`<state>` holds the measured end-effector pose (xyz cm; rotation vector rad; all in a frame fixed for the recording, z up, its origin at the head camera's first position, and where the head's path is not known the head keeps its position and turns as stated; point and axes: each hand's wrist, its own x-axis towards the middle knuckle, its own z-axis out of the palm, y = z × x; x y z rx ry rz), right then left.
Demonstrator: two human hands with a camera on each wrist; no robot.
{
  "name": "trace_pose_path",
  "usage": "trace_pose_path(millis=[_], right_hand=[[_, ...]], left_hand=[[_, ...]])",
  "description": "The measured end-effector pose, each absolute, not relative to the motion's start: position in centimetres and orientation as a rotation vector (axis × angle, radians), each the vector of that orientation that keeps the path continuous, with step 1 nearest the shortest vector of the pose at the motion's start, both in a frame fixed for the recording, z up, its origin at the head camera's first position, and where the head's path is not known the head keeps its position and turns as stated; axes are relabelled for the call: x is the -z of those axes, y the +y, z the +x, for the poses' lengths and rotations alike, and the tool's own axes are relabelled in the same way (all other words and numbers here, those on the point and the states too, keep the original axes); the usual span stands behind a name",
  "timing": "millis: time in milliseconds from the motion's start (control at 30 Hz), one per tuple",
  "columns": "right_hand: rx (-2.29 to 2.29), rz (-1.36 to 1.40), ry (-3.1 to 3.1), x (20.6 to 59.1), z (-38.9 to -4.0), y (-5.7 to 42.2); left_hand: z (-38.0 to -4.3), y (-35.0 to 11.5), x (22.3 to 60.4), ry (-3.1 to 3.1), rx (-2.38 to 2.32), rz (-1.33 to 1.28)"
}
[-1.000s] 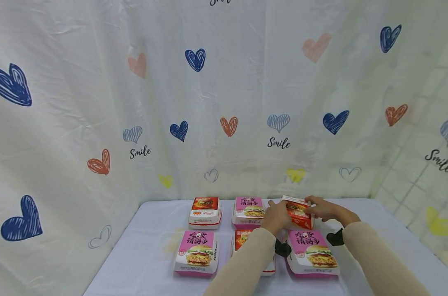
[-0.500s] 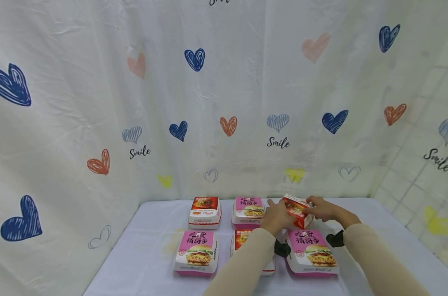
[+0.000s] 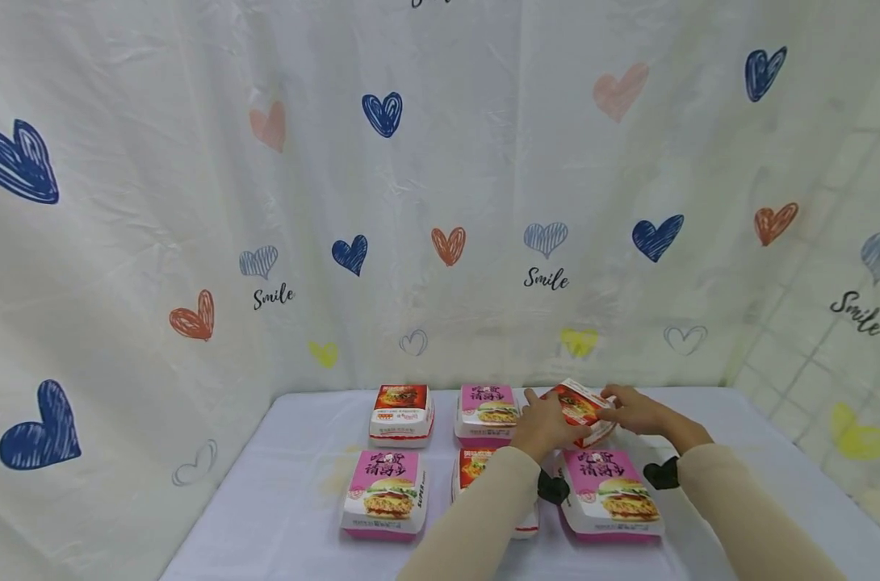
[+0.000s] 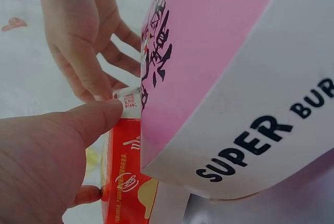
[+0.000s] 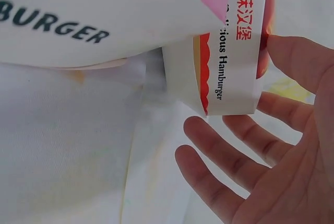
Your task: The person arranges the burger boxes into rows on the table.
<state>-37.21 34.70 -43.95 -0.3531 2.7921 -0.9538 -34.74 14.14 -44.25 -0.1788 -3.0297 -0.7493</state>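
A red and white hamburger box (image 3: 576, 403) sits turned at an angle at the back right of the table. My left hand (image 3: 543, 426) grips its left side, the thumb along the red face in the left wrist view. On the opposite side, my right hand (image 3: 638, 410) holds the box near a corner. In the right wrist view its thumb (image 5: 297, 59) lies at the box's upper edge and the lower fingers are spread. Just in front stands a pink and white burger box (image 3: 610, 494), which hides part of the held box in both wrist views.
To the left are a red box (image 3: 402, 413) and a pink box (image 3: 488, 413) at the back, with another pink box (image 3: 385, 492) in front. A red box (image 3: 472, 464) lies partly behind my left sleeve (image 3: 476, 516). A heart-printed curtain (image 3: 411, 186) hangs behind the table.
The held red box has turned clockwise in the head view between my hands, its far corner now pointing more toward the curtain. Both hands stay nearly in place.
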Motion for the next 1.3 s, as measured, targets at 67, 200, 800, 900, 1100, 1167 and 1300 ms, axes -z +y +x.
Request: trace_pose_path(millis=[67, 200, 800, 900, 1100, 1167, 1300], right_hand=[[0.934, -0.367, 2.807, 44.0, -37.3, 34.7], [0.897, -0.359, 2.831, 43.8, -37.5, 34.6], [0.821, -0.281, 2.885, 43.4, -36.9, 34.6], [0.835, -0.269, 2.889, 43.5, -36.9, 34.6], [0.865, -0.267, 2.907, 43.6, -36.1, 34.5], [0.883, -0.275, 2.91, 43.7, -36.0, 34.5], [0.915, -0.282, 2.899, 43.6, -35.9, 34.4]], left_hand=[[-34.8, 14.1, 44.2, -3.029, 0.748, -0.169], [-34.9, 14.0, 44.2, -3.027, 0.761, -0.176], [-35.4, 13.8, 44.1, -3.054, 0.776, -0.232], [-35.5, 13.8, 44.1, -3.043, 0.746, -0.266], [-35.5, 13.8, 44.3, -3.052, 0.717, -0.338], [-35.5, 13.8, 44.3, -3.046, 0.709, -0.355], [-35.6, 13.6, 44.1, -3.039, 0.688, -0.359]])
